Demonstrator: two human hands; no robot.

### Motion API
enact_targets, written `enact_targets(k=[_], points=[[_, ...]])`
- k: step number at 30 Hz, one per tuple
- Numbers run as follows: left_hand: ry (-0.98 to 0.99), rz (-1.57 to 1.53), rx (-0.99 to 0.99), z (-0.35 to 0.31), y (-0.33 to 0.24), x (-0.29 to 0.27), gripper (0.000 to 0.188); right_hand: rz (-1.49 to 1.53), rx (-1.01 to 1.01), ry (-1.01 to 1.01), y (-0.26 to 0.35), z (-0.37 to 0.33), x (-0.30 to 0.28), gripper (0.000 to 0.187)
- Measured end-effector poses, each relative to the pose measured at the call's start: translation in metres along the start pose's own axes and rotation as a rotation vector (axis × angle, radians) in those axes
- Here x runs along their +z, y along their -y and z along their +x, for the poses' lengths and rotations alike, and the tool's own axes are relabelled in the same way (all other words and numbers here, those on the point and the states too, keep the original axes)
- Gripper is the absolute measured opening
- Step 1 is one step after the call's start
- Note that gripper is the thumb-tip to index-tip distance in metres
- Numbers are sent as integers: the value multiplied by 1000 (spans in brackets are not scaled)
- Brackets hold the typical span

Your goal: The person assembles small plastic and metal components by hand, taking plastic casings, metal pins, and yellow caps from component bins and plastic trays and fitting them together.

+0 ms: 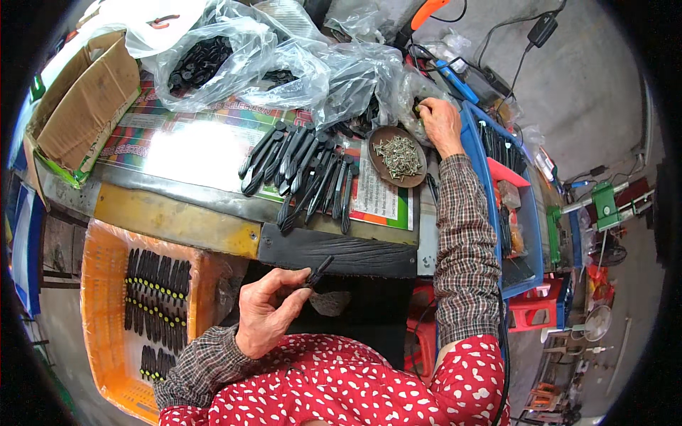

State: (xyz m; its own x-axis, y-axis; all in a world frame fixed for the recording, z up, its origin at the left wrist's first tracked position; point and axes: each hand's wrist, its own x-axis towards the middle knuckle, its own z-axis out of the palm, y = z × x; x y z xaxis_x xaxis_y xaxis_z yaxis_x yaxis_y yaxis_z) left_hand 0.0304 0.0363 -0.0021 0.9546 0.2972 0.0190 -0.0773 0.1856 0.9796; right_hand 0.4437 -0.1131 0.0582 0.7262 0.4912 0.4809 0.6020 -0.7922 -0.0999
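Observation:
My left hand (268,307) pinches a slim black handle-shaped piece (322,270) between thumb and fingers, above my lap and just short of the table edge. Past the bowl, my right hand (441,126) reaches to a clear plastic bag (414,86) with its fingers curled together. A speck of yellow-green shows by those fingertips, but what they grip is too small to make out. Beside my right wrist stands a brown bowl (409,182) holding many small metal screws (398,156). Several black handle-shaped pieces (298,165) lie in a loose pile left of the bowl.
An orange basket (99,284) at lower left holds rows of black pieces with yellow-green dots. Clear bags (284,53) with black parts cover the table's back. A cardboard box (92,106) stands far left. Right of my arm sits a blue crate (529,234); an orange-handled tool (425,14) rises behind.

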Motion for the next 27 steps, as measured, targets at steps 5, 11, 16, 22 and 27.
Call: enact_targets(k=[5, 11, 16, 22, 27], points=[[-15, -95, -46, -3, -3, 2, 22, 241, 16, -104, 27, -19, -31, 23], [3, -266, -116, -4, -4, 1, 20, 898, 92, 26, 89, -79, -77, 13], [-63, -380, -118, -2, -10, 4, 20, 1141, 224, 246, 136, -143, -102, 10], [-39, -509, -160, -2, -17, 9, 19, 1399, 306, 467, 165, -212, -96, 14], [-69, -530, -206, -6, -13, 15, 19, 1422, 345, 474, 179, -234, -89, 17]])
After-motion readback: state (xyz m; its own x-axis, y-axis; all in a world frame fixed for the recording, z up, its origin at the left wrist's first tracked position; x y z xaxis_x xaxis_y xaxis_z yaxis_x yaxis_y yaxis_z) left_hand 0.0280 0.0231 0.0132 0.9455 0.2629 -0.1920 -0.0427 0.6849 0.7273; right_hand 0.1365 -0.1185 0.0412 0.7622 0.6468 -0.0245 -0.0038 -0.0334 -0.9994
